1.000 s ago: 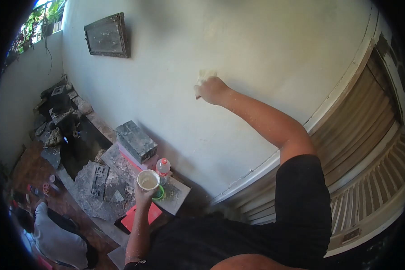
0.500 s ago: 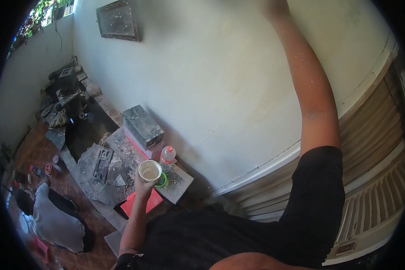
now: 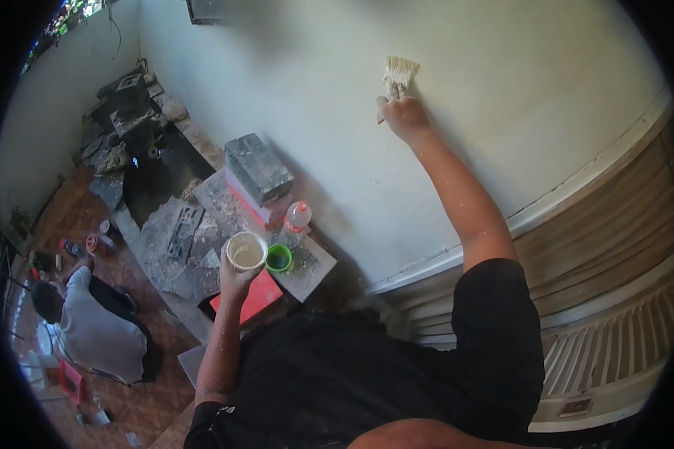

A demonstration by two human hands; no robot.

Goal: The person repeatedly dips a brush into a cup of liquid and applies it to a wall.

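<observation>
My left hand point(image 3: 236, 280) is wrapped round a white cup point(image 3: 246, 251) with pale paint inside, held above the cluttered ledge. Up at the pale wall point(image 3: 337, 112), my right hand point(image 3: 404, 115) grips a paintbrush point(image 3: 401, 72) whose cream bristles point upward, at or close to the wall surface. The brush handle is hidden by my fingers. Just right of the cup stand a green container point(image 3: 279, 258) and a clear plastic bottle point(image 3: 298, 216) with a red cap.
Grey blocks point(image 3: 258, 168) are stacked on the ledge point(image 3: 311, 271), near a red object point(image 3: 253, 295). A person point(image 3: 101, 329) in a light shirt sits low at the left. Rubble point(image 3: 127, 120) lies in the far corner; a wooden shutter point(image 3: 562, 269) is at the right.
My right hand has come down and left from the top edge, and the brush now shows. The view has shifted, with the ledge lying farther right. My left hand still holds the cup.
</observation>
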